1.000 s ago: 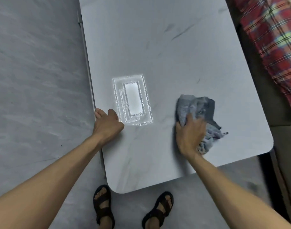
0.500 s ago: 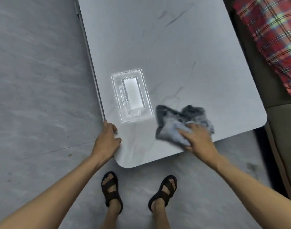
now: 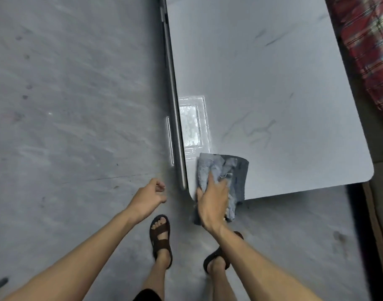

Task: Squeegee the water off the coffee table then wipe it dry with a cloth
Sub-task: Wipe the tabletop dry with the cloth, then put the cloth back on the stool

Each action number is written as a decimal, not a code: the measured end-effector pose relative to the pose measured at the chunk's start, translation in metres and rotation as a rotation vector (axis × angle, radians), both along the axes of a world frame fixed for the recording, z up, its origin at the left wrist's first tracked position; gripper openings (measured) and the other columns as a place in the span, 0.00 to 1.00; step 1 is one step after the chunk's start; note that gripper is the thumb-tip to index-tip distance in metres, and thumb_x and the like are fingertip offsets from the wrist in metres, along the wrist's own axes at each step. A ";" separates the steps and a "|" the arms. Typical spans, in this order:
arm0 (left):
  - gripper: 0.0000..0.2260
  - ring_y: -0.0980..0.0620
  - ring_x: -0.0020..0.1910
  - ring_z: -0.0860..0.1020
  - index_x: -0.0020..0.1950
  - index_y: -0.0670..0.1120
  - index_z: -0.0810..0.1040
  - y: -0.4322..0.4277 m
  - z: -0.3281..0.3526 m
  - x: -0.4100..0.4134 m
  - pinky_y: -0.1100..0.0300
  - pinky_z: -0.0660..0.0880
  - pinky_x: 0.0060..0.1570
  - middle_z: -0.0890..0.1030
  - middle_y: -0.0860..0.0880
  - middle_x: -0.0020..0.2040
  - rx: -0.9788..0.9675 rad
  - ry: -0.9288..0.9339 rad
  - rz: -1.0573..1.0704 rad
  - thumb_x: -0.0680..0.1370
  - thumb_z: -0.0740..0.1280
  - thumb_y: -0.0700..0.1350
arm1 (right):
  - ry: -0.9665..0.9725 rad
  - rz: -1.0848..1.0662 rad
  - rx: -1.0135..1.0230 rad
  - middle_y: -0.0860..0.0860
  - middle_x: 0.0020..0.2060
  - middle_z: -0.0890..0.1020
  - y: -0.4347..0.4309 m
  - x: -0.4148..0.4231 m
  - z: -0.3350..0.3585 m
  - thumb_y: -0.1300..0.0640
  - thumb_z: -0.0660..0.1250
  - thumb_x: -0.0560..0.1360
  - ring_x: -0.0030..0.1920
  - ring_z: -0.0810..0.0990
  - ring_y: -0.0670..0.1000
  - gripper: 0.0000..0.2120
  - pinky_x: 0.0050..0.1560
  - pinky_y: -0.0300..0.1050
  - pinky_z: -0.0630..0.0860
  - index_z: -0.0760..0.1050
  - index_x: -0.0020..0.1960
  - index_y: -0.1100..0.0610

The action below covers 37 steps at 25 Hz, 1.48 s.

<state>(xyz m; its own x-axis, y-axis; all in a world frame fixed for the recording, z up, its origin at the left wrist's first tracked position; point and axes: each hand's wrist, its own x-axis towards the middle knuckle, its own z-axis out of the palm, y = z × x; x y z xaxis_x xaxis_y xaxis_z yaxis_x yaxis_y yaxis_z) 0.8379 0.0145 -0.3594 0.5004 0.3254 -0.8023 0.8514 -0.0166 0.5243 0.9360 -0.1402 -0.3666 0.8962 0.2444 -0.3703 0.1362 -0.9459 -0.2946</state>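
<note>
The coffee table (image 3: 273, 88) has a pale marble-look top with rounded corners and fills the upper right of the head view. A crumpled grey-blue cloth (image 3: 227, 170) lies over its near left corner, partly hanging past the near edge. My right hand (image 3: 212, 200) presses down on the cloth and grips it. My left hand (image 3: 150, 197) hovers off the table to the left of that corner, fingers loosely curled, holding nothing. A bright rectangular reflection (image 3: 191, 124) shines on the table just beyond the cloth. No squeegee is visible.
Grey marble-pattern floor (image 3: 66, 105) spreads to the left and below. My two sandalled feet (image 3: 161, 237) stand just before the table's near edge. A red plaid fabric (image 3: 369, 44) lies along the right side. A metal rail (image 3: 175, 105) runs along the table's left edge.
My right hand has swept the cloth leftward along the near edge to the near left corner. My left hand has let go of the table's edge and now hangs free.
</note>
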 end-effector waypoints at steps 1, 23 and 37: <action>0.16 0.50 0.57 0.77 0.58 0.49 0.73 0.003 0.005 -0.011 0.60 0.71 0.52 0.79 0.48 0.59 -0.049 0.012 -0.028 0.71 0.69 0.39 | 0.065 0.078 0.027 0.59 0.58 0.71 0.012 -0.011 0.002 0.52 0.68 0.75 0.58 0.72 0.60 0.32 0.57 0.52 0.75 0.60 0.75 0.48; 0.07 0.44 0.52 0.80 0.50 0.50 0.76 -0.087 0.427 -0.297 0.53 0.74 0.47 0.83 0.50 0.51 1.064 -0.111 -0.384 0.73 0.66 0.48 | 0.619 0.400 0.306 0.54 0.49 0.80 -0.056 -0.204 0.325 0.49 0.62 0.78 0.48 0.79 0.55 0.18 0.48 0.49 0.76 0.71 0.65 0.55; 0.07 0.53 0.44 0.79 0.49 0.48 0.81 -0.154 0.502 -0.623 0.53 0.75 0.50 0.83 0.51 0.44 0.901 0.099 0.246 0.72 0.73 0.45 | 0.145 1.745 0.357 0.53 0.44 0.83 0.044 -0.469 0.405 0.53 0.72 0.69 0.43 0.80 0.58 0.15 0.37 0.47 0.71 0.73 0.53 0.53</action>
<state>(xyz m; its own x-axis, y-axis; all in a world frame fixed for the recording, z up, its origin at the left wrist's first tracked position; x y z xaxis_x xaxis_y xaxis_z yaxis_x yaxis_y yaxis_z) 0.2149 -0.1395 0.1428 0.2778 0.9324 -0.2313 0.9249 -0.1946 0.3265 0.4672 -0.0958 0.0380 -0.4944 0.8584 -0.1369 0.7677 0.3573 -0.5320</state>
